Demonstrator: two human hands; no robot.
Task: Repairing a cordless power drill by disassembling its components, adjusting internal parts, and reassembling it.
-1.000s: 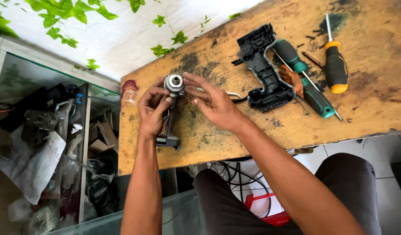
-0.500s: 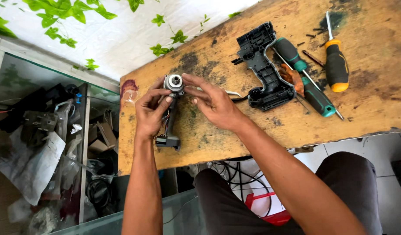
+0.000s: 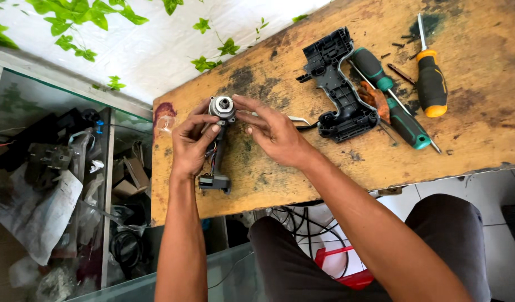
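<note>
My left hand [image 3: 191,144] grips a partly dismantled power drill [image 3: 220,109], its round metal gearbox head at the top and its black base with wires hanging below near the bench's front edge. My right hand [image 3: 271,130] touches the same metal head from the right with its fingertips. Both hands are over the left part of a worn wooden workbench [image 3: 481,128].
A black drill housing half [image 3: 338,89] lies in the middle of the bench. Right of it lie green-handled screwdrivers [image 3: 405,120] and a black-and-orange screwdriver [image 3: 431,78], with small screws about. A glass cabinet [image 3: 56,168] full of parts stands at the left.
Both hands have stayed on the drill's metal head with only slight finger shifts. Nothing else has moved.
</note>
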